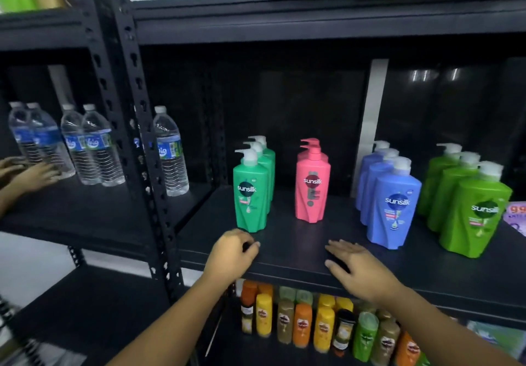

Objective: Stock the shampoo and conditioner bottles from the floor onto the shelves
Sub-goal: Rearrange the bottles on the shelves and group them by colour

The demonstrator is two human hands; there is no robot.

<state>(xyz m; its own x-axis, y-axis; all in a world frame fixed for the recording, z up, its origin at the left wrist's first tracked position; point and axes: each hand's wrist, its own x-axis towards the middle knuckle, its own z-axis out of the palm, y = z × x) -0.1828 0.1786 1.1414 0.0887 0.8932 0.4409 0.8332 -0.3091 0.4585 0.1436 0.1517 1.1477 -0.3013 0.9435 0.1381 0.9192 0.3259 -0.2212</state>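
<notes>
Status: partly done, by judgement. Mid shelf point(299, 251) carries four front-to-back files of pump bottles:
- teal-green file point(250, 192), 3 pcs, left of centre
- pink file point(311, 183), 2 pcs seen, well apart from the teal
- blue file point(394, 206), 3 pcs at least; rear hidden
- lime-green file point(472, 212), 3 pcs, just beside the blue

Pink file looks short vs. the others, and there is bare shelf between teal and pink. More stock likely belongs there. Floor not in view, so remaining qty can't be told.

Orientation: all bottles upright, long axis vertical. Labels face the shelf front; pump spouts point to the person's left. No tilt or fallen pcs noted.

Hands: neither holds a bottle. Left hand point(232, 254) sits at the shelf front, just before the teal file, fingers curled in, gripping nothing. Right hand point(355, 266) lies flat on the shelf front, fingers straight and slightly spread, near the blue file but not touching it.

Other: lower shelf holds small bottles point(313, 323). Water bottles point(94, 149) stand in the left bay, where a second person's hands point(28, 172) reach in.
</notes>
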